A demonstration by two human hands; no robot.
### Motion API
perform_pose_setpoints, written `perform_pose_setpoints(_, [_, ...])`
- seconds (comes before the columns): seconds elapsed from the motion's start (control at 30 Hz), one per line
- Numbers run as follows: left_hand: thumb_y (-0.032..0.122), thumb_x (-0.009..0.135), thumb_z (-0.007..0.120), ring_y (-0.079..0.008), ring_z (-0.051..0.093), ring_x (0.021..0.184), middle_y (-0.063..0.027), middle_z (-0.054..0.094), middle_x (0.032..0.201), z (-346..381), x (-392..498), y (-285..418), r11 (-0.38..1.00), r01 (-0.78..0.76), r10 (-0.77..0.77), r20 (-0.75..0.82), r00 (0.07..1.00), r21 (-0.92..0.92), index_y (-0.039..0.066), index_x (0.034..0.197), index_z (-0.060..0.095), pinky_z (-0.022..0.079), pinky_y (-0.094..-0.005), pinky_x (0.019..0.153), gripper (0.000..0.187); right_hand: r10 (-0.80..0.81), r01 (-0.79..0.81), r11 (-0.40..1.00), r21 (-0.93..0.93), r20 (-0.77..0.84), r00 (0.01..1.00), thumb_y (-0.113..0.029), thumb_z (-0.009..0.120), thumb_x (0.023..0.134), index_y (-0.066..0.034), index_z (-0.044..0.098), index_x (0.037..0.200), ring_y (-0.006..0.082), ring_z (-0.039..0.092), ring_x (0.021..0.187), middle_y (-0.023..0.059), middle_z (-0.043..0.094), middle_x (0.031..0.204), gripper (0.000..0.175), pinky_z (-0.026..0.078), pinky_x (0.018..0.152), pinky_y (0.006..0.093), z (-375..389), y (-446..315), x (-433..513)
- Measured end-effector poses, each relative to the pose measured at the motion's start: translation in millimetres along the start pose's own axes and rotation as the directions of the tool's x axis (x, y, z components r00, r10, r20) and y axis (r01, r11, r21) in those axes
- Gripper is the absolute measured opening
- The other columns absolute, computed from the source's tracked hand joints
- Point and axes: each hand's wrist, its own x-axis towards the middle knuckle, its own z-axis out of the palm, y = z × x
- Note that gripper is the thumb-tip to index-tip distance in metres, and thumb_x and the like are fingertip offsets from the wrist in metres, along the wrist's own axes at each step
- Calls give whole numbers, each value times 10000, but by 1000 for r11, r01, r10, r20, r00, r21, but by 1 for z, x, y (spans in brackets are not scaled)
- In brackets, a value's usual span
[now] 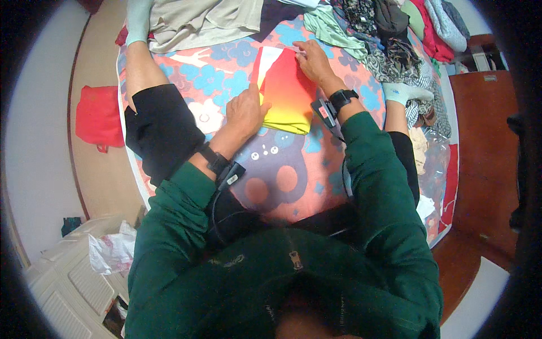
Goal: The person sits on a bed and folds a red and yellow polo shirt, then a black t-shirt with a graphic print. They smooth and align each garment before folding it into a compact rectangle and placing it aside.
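A folded garment (289, 91), shading from red through orange to yellow with a white part at its upper left, lies on the flowered bedspread (271, 140) between my legs. My left hand (245, 111) is at the garment's left edge, its thumb over the cloth and its fingers pointing up along that side. Whether the fingers pinch the fabric is hidden. At the upper right corner is my right hand (314, 63), forefinger stretched out, fingertips at the red edge. Its grip on the cloth is unclear. Both wrists carry black straps with small cabled devices.
Beige cloth (207, 19) lies beyond my left foot. Heaped clothes (394, 46), including a mint-green piece (334, 31), cover the far right of the bed. Clear plastic (436, 156) is beside my right leg. A red bag (99, 116) is on the floor left of the bed.
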Motion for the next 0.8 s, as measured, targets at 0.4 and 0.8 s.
perform_pose_setpoints(0.4, [177, 847, 662, -396, 670, 912, -210, 688, 931, -1, 17, -11, 995, -83, 87, 77, 993, -60, 13, 1044, 581, 525, -497, 768, 268, 2, -11, 974, 227, 41, 999, -104, 698, 871, -50, 658, 1032, 239, 621, 842, 96, 599, 1019, 175, 516, 726, 323, 5, 2, 9])
perform_pose_setpoints(0.8, [291, 879, 640, -326, 374, 1375, -156, 525, 1360, 28, -1, 6, 797, -475, 527, -46, 848, 374, 29, 1249, 574, 296, -527, 1111, 458, -338, 335, 935, -118, -7, 941, -128, 552, 960, -66, 549, 1335, 373, 464, 1303, 164, 487, 1420, 380, 361, 1098, 469, 21, -37, -26])
